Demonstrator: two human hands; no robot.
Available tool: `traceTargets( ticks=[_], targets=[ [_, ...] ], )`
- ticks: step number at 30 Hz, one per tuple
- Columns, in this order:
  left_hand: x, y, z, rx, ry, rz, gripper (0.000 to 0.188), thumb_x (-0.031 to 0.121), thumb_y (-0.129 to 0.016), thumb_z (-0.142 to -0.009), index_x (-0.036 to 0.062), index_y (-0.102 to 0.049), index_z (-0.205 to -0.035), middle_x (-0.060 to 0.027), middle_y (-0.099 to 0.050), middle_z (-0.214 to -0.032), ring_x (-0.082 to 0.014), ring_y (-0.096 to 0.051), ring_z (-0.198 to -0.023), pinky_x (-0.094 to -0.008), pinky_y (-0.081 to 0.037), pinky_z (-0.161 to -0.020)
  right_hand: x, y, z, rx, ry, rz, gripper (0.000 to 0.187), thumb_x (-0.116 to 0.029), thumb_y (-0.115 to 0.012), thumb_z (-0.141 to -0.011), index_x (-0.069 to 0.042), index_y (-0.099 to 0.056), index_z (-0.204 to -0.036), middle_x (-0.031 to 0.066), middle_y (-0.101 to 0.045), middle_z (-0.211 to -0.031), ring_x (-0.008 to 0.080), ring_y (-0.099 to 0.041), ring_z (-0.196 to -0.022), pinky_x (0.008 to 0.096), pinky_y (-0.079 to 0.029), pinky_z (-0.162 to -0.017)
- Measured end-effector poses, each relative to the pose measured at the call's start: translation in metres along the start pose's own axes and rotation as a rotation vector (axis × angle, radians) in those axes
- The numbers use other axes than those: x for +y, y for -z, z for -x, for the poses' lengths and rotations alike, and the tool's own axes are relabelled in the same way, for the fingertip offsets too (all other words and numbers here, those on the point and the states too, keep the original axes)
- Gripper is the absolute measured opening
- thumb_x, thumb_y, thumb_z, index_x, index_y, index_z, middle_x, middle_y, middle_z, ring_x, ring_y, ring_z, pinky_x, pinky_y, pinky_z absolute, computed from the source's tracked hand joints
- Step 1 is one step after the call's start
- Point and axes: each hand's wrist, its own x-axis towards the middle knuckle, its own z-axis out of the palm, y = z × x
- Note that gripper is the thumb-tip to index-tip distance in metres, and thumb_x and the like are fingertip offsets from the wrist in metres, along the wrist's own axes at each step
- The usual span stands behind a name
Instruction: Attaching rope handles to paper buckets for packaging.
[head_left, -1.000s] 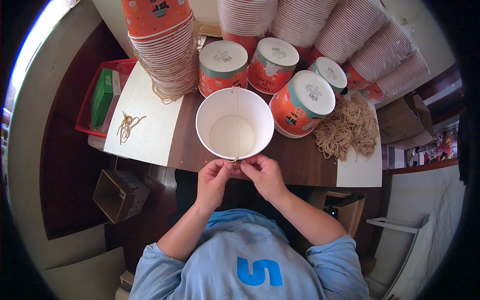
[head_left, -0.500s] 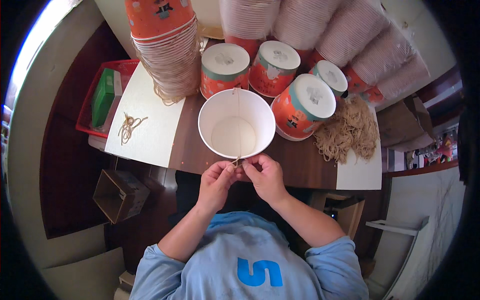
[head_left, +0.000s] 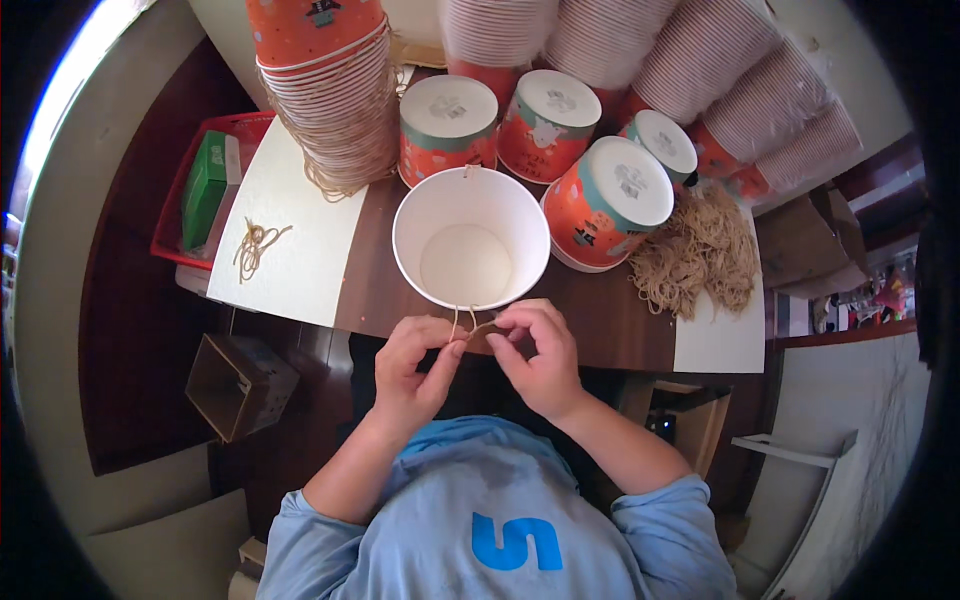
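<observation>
A round paper bucket (head_left: 420, 215) with a white inside stands at the table's near edge, its mouth tilted toward me. Thin tan string (head_left: 456, 322) comes out at its near rim in two strands. My left hand (head_left: 412, 362) pinches one strand between thumb and fingers, just below the rim. Close beside it, my right hand (head_left: 540, 355) has its thumb and forefinger closed on the other strand. A small bit of string shows at the bucket's far rim. My fingers partly hide the string's ends.
Upside-down orange buckets (head_left: 610, 205) stand behind the open one. At far left rises a tall bucket stack (head_left: 335, 110) with strings; wrapped stacks (head_left: 700, 75) fill the back right. String lies in a large heap (head_left: 695, 250) at right and a small bunch (head_left: 258, 248) at left.
My hands have moved slightly apart. The string that ran straight across the bucket's mouth no longer shows there, and two strands now stand out at the near rim.
</observation>
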Motion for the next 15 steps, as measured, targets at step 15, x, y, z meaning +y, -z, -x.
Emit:
traceTargets(
  ticks=[15],
  targets=[
    [0.019, 0.01, -0.014, -0.116, -0.068, 0.059, 0.005, 0.001, -0.065, -0.079, 0.0042, -0.062, -0.082, -0.0068, -0.064, -0.086, -0.02, -0.06, -0.08, -0.0298, -0.044, -0.076, -0.008, -0.004, -0.016, 0.066, 0.562, 0.29, 0.028, -0.004, -0.073, -0.062, -0.01, -0.061, -0.087, 0.0043, -0.062, -0.097, 0.0191, -0.06, -0.075, 0.033, -0.041, -0.068]
  ],
)
